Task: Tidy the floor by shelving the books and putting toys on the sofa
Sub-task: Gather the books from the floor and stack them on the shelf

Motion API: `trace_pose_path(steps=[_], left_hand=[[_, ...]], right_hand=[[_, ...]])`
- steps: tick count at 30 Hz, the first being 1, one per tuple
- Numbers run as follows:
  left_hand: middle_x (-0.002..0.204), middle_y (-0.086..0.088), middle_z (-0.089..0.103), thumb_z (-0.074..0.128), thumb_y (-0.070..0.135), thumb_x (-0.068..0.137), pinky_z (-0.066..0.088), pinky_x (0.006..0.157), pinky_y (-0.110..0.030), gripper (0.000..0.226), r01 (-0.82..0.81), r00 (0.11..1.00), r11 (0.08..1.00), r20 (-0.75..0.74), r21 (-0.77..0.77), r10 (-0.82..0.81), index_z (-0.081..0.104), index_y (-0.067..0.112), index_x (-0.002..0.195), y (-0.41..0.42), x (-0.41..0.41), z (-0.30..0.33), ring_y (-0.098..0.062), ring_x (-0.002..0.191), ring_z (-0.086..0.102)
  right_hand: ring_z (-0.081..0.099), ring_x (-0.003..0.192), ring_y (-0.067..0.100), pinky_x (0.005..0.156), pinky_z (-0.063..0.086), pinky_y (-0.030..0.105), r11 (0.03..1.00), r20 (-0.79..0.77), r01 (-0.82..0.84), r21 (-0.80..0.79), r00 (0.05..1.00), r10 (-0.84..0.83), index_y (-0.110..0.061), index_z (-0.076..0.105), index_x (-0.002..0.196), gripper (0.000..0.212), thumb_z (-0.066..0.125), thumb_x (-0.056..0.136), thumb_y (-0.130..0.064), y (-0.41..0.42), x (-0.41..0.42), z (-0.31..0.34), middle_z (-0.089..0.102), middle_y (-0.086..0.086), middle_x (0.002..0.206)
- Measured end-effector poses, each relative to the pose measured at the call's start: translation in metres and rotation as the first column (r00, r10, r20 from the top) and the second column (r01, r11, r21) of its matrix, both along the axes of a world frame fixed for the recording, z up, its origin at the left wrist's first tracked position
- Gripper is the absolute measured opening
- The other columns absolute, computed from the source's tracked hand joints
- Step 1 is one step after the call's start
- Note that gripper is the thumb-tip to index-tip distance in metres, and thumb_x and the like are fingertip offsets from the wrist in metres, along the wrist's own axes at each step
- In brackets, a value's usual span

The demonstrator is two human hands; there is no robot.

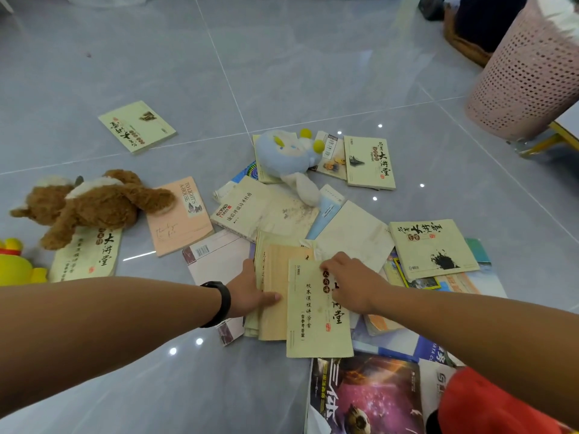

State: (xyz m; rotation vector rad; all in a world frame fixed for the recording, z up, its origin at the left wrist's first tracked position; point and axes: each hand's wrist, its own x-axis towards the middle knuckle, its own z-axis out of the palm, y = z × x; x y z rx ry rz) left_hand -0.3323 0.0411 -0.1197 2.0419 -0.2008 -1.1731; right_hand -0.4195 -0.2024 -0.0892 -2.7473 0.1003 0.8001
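Many books lie scattered on the grey tiled floor, mixed with soft toys. Both arms of the person reach forward to a small pile near the middle.

The left hand, with a black band on the wrist, holds the left edge of a tan book. The thumb lies on top of the cover; the other fingers are hidden at or below the edge, so the grip looks closed on this book, but I cannot see it fully.

The right hand rests on the top part of a pale green book, which lies partly over the tan book. Its fingers are bent at the upper edge of the cover; whether they pinch it or only press it, I cannot tell.

A brown teddy bear lies at the left, partly on another pale green book and touching a pink book. A yellow toy is at the left border. A blue and white plush toy lies on the books further away. One book lies alone, well apart from the others. A book with a dark space cover is close to the person, beside something red. A pink basket with holes stands at the upper right.
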Motion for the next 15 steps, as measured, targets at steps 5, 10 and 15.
trace_pose_path(steps=[5, 10, 15], left_hand=[[0.132, 0.001, 0.053, 0.079, 0.036, 0.085, 0.059, 0.089, -0.044, 0.088, 0.049, 0.997, 0.997, -0.068, 0.066, -0.044, 0.015, 0.023, 0.144, 0.004, 0.006, -0.002, -0.024, 0.115, 0.059], [0.133, 0.002, 0.053, 0.078, 0.043, 0.084, 0.058, 0.09, -0.053, 0.091, -0.012, 0.986, 0.999, -0.168, 0.053, 0.021, 0.015, 0.024, 0.147, 0.004, 0.009, -0.002, -0.026, 0.117, 0.06], [0.135, 0.004, 0.054, 0.067, 0.065, 0.082, 0.059, 0.089, -0.048, 0.09, -0.076, 0.974, 0.997, -0.213, 0.014, 0.077, 0.019, 0.025, 0.148, 0.004, 0.009, 0.003, -0.021, 0.113, 0.063]], right_hand=[[0.04, 0.129, 0.031, 0.104, 0.044, 0.046, 0.991, -0.051, 0.128, -0.05, 0.99, -0.13, -0.032, 0.015, 0.157, 0.087, 0.068, 0.089, -0.046, -0.021, -0.01, -0.013, 0.028, 0.005, 0.148], [0.056, 0.098, 0.021, 0.069, 0.042, 0.03, 0.924, -0.08, 0.359, 0.135, 0.933, -0.351, -0.019, 0.048, 0.113, 0.037, 0.071, 0.091, -0.037, -0.014, -0.001, -0.021, 0.056, 0.002, 0.107], [0.07, 0.083, 0.03, 0.069, 0.061, 0.036, 0.683, -0.238, 0.584, 0.439, 0.808, -0.538, -0.018, 0.05, 0.094, 0.015, 0.062, 0.1, -0.026, 0.008, -0.001, -0.017, 0.066, 0.012, 0.095]])
